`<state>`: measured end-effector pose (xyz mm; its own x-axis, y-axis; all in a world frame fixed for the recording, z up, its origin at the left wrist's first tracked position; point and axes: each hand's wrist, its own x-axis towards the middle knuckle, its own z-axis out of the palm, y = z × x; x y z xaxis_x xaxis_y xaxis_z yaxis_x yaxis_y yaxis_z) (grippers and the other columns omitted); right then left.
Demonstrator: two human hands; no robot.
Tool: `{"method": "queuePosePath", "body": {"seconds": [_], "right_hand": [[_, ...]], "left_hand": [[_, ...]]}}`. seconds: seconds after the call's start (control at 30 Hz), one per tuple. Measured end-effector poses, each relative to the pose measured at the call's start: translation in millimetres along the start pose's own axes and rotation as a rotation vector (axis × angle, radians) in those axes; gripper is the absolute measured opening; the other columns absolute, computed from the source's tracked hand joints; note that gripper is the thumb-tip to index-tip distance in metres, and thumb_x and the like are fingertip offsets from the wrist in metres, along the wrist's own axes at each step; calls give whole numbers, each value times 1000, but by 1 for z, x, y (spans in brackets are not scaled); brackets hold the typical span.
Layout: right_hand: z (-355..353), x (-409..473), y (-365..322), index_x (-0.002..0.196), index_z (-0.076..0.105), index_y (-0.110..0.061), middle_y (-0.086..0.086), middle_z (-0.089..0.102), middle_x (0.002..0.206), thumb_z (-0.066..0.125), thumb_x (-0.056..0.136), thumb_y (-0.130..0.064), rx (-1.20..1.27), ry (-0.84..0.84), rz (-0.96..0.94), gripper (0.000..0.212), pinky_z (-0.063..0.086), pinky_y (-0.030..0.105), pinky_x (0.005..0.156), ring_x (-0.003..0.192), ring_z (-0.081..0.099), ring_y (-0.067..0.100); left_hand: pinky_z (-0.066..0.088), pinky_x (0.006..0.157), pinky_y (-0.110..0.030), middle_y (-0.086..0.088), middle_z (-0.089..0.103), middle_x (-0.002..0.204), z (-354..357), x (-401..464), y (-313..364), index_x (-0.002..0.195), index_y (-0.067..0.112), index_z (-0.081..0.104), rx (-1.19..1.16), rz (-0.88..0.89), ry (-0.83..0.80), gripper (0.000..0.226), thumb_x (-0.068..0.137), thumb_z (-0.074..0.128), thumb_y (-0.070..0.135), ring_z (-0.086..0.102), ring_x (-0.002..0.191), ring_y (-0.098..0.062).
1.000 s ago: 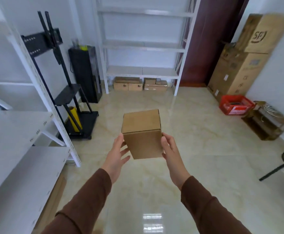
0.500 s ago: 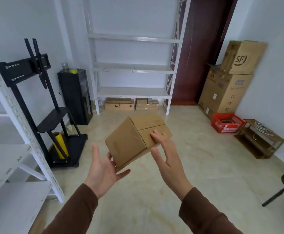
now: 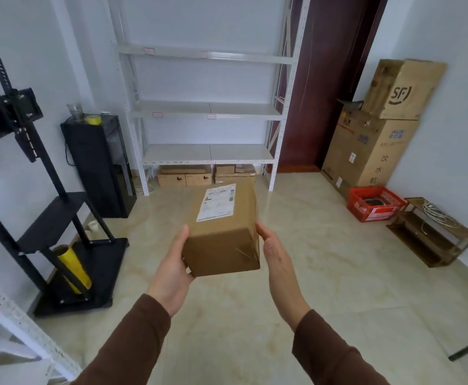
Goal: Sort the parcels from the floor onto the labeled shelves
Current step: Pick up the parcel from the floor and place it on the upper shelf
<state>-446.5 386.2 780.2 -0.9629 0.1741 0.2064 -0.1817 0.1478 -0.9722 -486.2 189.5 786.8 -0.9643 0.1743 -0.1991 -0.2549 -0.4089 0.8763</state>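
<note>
A: We start with the room; the far rack [image 3: 207,107] against the back wall shows three shelves, and none that we can see has a parcel on it; small tags sit on the shelf edges, too small to read. So the sorting looks barely begun, as far as this view goes.

B: Agreed; under the lowest shelf a few flat cartons [image 3: 206,176] lie on the floor [image 3: 310,273] — whether they are parcels to sort we cannot tell. The near rack [image 3: 10,329] at lower left carries numbers on its frame, but we see too little of it to judge.

A: Then the box [image 3: 223,232]; we hold it in mid-air in front of us, above the floor and well apart from either rack.

B: Our left hand [image 3: 171,270] is pressed flat against its left side, fingers curled under the near corner; our right hand [image 3: 275,251] lies open-palmed along its right side; between them the box is clamped, neither hand closed into a fist.

A: Its long axis runs away from us, toward the far rack; the near end face tips down toward us.

B: And the label [image 3: 218,202] sits on the top face, toward the far end, facing up — we judge that reading it comes next; its print is too fine to make out.
</note>
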Motion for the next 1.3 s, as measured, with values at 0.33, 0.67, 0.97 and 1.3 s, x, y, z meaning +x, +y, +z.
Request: {"method": "queuePosePath", "body": {"seconds": [0.33,0.67,0.97,1.3], "right_hand": [[1,207,69,138,60,-36,1,68,141,40,103,-61,504,-5,302,48,46,50,110,121,61,20],[35,406,106,134,57,-22,-1,70,132,54,101,-47,428,-30,254,41,51,44,102,122,62,21],[117,579,129,147,55,-32,-10,73,132,66,89,-41,328,-128,132,59,51,37,107,125,66,11],[184,769,140,146,49,-39,-14,68,136,66,90,-50,254,-137,145,60,51,33,104,126,64,8]], "left_hand": [[49,105,-28,14,38,140,52,184,8,143,47,36,575,397,154,79,75,73,61,40,136,-13],[42,104,-23,16,49,144,38,362,61,145,37,36,465,292,155,75,84,79,26,45,135,0],[57,86,-22,3,67,138,-33,545,133,155,35,38,272,217,139,67,95,67,32,70,117,-12],[56,95,-30,11,72,131,-79,738,216,146,39,50,231,169,47,59,91,70,35,71,117,-10]]}}
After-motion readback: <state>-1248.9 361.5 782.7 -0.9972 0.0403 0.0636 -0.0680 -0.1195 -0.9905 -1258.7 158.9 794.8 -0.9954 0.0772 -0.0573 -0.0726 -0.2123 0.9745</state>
